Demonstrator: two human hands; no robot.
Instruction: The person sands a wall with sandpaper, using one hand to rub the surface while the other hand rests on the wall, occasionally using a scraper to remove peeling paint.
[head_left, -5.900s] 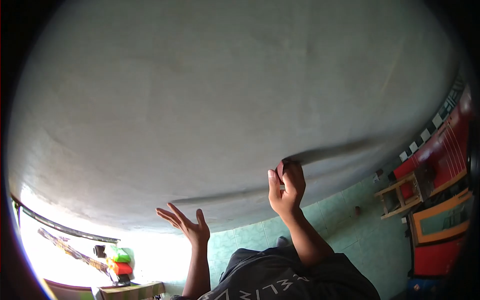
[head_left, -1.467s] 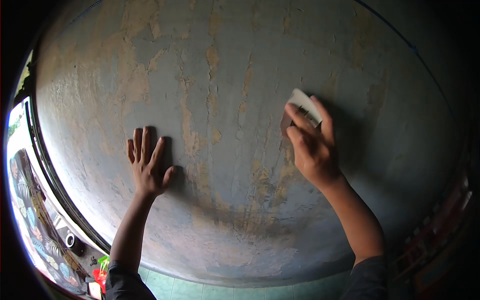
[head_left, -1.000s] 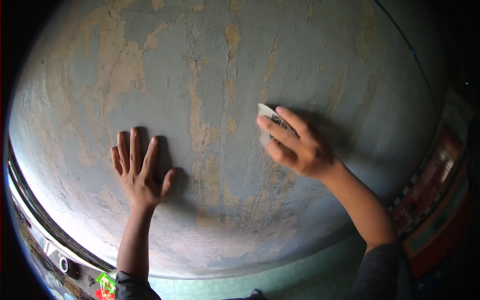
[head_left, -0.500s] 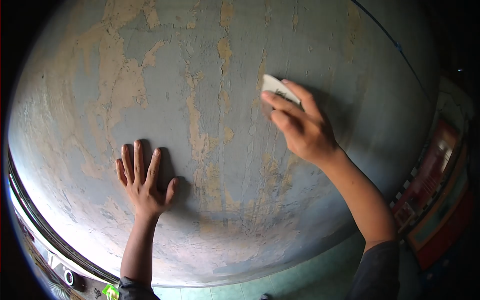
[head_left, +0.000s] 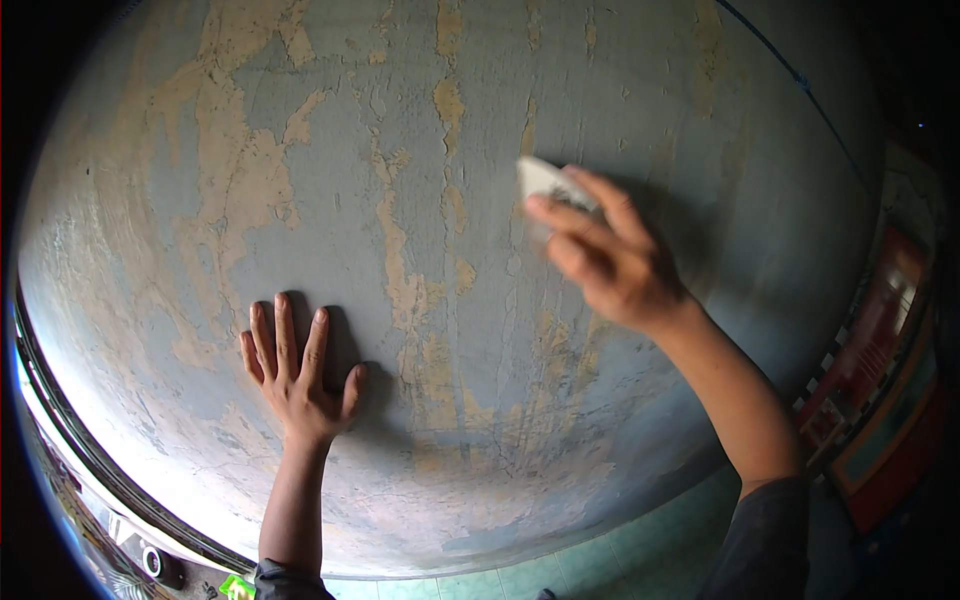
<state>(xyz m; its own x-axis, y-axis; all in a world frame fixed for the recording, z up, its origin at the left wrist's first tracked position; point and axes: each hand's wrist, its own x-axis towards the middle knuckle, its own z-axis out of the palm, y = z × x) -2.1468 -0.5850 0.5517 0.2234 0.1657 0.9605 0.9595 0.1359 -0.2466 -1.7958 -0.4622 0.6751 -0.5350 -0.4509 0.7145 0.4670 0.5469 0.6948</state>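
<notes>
Folded sheet (head_left: 540, 178) held against peeling blue-grey wall (head_left: 650, 80) by right hand (head_left: 605, 265), fingers together; left hand (head_left: 300, 375) splayed flat; green tiles (head_left: 640, 545) below.

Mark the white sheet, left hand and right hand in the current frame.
white sheet (head_left: 538, 178), head view, bare corner above the fingers.
left hand (head_left: 300, 385), head view, back of the hand.
right hand (head_left: 618, 272), head view, back of the hand.

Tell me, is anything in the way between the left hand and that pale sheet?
Nothing visible. The left hand lies flat on the wall, and only bare, peeling wall separates it from the pale sheet held by the right hand.
</notes>
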